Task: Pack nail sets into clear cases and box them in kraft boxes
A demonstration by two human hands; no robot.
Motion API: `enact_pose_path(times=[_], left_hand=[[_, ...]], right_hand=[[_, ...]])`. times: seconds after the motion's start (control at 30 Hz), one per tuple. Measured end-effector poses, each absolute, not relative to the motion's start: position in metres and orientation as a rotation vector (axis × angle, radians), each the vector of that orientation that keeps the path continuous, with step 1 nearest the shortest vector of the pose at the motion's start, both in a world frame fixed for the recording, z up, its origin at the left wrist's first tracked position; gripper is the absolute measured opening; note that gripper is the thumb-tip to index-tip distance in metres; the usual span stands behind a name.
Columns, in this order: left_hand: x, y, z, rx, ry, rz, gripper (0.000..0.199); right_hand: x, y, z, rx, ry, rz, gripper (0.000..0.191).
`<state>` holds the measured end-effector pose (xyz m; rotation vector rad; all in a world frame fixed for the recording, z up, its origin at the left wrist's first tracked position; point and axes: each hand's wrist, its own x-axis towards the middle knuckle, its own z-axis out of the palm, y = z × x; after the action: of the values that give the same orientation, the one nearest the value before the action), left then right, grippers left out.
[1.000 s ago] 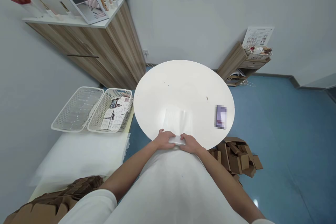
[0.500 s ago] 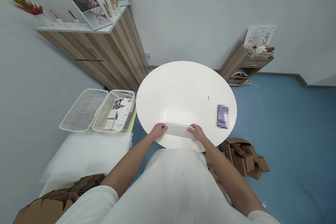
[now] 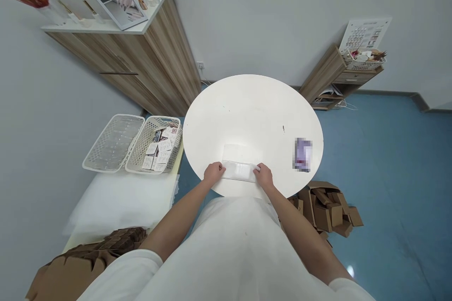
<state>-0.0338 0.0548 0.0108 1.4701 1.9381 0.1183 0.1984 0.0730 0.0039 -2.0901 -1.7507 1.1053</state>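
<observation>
At the near edge of the white round table (image 3: 247, 103), a thin white packing sheet (image 3: 240, 171) is folded into a flat, wide bundle. My left hand (image 3: 213, 173) pinches the bundle's left end, and my right hand (image 3: 264, 175) grips its right end. Both hands have their fingers closed on it. A glossy patch shows in its middle; whatever lies inside is hidden. Beyond the bundle, a flat part of the sheet spreads over the tabletop. To the right lies a purple, pixelated item (image 3: 302, 154), too blurred to name.
Left of the table, one white basket (image 3: 118, 143) holds clear plastic pieces and another basket (image 3: 172, 162) holds printed cards. Nearer me are stacked translucent sheets (image 3: 123, 197) and folded brown cardboard (image 3: 74, 268). An open carton (image 3: 326, 209) of small boxes stands on the floor at right.
The bundle has turned over slightly, so a glossy face now shows on top, and more flat sheet is visible beyond it. Both hands keep hold of its ends. The view has shifted slightly.
</observation>
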Motion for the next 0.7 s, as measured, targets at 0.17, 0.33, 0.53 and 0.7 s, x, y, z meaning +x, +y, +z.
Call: enact_pose_path(times=[0.17, 0.33, 0.53, 0.7], left_hand=[[-0.025, 0.048, 0.02, 1.694, 2.077, 0.176, 0.033], [0.0, 0.035, 0.029, 2.271, 1.679, 0.19, 0.047], [0.018, 0.029, 0.022, 2.368, 1.498, 0.008, 0.052], [0.015, 0.031, 0.017, 2.414, 1.473, -0.011, 0.054]], right_hand=[[0.205, 0.063, 0.001, -2.078, -1.664, 0.945, 0.043], [0.212, 0.049, -0.002, -2.071, -1.427, 1.071, 0.065], [0.203, 0.06, 0.004, -2.031, -1.227, 1.368, 0.076], [0.202, 0.068, 0.012, -1.911, -1.166, 1.56, 0.048]])
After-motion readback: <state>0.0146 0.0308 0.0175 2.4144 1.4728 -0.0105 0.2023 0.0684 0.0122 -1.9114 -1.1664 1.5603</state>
